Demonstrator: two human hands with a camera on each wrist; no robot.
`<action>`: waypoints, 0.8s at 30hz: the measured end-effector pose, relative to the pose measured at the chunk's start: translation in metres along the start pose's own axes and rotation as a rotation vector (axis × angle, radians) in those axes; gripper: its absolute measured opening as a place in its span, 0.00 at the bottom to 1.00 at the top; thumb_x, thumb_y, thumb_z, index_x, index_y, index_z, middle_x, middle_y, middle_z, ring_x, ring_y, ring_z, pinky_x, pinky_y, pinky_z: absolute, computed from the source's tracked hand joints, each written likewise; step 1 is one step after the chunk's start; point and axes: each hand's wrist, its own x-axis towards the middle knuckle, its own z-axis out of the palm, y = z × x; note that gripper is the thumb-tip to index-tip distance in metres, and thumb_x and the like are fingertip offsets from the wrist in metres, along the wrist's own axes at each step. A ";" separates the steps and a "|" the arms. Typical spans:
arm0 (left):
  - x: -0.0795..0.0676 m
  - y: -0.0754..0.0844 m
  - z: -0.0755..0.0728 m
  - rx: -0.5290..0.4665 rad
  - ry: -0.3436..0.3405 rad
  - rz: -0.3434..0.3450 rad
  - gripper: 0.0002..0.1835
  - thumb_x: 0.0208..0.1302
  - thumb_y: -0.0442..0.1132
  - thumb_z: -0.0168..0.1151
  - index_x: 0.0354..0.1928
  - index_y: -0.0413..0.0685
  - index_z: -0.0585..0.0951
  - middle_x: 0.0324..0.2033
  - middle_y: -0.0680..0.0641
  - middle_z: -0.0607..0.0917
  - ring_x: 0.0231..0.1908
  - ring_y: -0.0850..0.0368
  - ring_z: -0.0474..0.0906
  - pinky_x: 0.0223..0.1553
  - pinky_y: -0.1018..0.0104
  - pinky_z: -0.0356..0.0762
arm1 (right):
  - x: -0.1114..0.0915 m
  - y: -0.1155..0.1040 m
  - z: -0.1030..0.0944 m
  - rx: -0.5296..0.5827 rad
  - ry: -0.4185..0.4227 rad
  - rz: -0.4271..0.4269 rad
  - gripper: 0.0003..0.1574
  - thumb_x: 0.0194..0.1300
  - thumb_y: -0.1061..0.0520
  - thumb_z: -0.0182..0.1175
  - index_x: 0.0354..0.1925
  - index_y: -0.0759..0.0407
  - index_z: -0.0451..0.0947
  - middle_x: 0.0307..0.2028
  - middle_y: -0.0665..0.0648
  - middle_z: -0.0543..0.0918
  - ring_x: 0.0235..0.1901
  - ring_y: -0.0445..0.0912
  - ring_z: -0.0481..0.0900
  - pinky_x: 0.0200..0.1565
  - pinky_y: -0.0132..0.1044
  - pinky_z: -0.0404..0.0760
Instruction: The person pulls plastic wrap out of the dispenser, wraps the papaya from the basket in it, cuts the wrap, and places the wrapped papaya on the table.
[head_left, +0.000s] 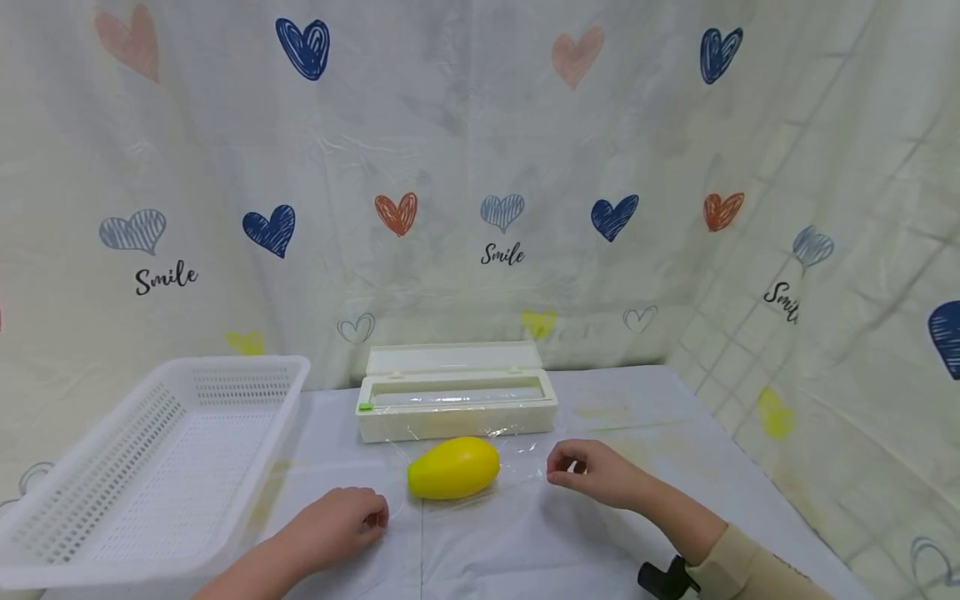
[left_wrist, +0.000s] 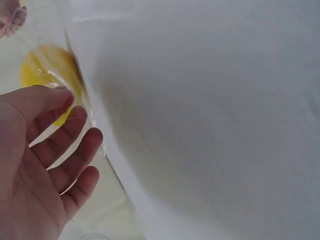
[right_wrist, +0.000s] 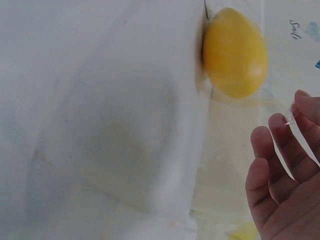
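Note:
A smooth yellow fruit with a greenish narrow end, papaya-like in shape [head_left: 454, 469], lies on its side on the white-covered table. Clear plastic wrap [head_left: 522, 454] stretches around it and up to the dispenser behind. To the fruit's left, my left hand [head_left: 339, 523] pinches an edge of the wrap between thumb and forefinger; the left wrist view shows glossy film [left_wrist: 93, 119] by the fingertips. On the opposite side, my right hand [head_left: 600, 473] pinches another bit of film [right_wrist: 289, 118] with thumb and forefinger. The film's exact outline is hard to see.
Behind the fruit stands a white wrap dispenser [head_left: 459, 422], its lid [head_left: 453, 358] raised, with a green piece [head_left: 365, 407] at its left end. A large white perforated basket [head_left: 258, 467] occupies the left side. A heart-printed curtain [head_left: 450, 108] hangs behind the table.

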 end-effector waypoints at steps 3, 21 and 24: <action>-0.002 0.004 -0.007 -0.032 0.011 -0.041 0.07 0.63 0.40 0.65 0.31 0.64 0.78 0.26 0.68 0.73 0.29 0.69 0.68 0.34 0.67 0.72 | 0.001 -0.002 -0.002 0.007 0.002 0.005 0.10 0.67 0.50 0.65 0.37 0.55 0.80 0.32 0.45 0.81 0.36 0.40 0.77 0.39 0.34 0.76; 0.013 0.008 -0.038 -0.258 0.190 -0.271 0.04 0.72 0.41 0.58 0.36 0.57 0.79 0.30 0.62 0.77 0.32 0.64 0.72 0.35 0.66 0.71 | 0.013 0.009 -0.010 0.094 0.072 0.088 0.06 0.69 0.54 0.62 0.38 0.55 0.79 0.36 0.56 0.82 0.38 0.50 0.78 0.38 0.36 0.79; 0.020 0.007 -0.040 -0.292 0.204 -0.320 0.03 0.72 0.41 0.58 0.38 0.56 0.79 0.31 0.60 0.78 0.32 0.61 0.71 0.36 0.64 0.71 | 0.020 0.010 -0.011 0.115 0.081 0.118 0.06 0.70 0.54 0.62 0.38 0.56 0.78 0.37 0.60 0.81 0.39 0.52 0.77 0.39 0.39 0.79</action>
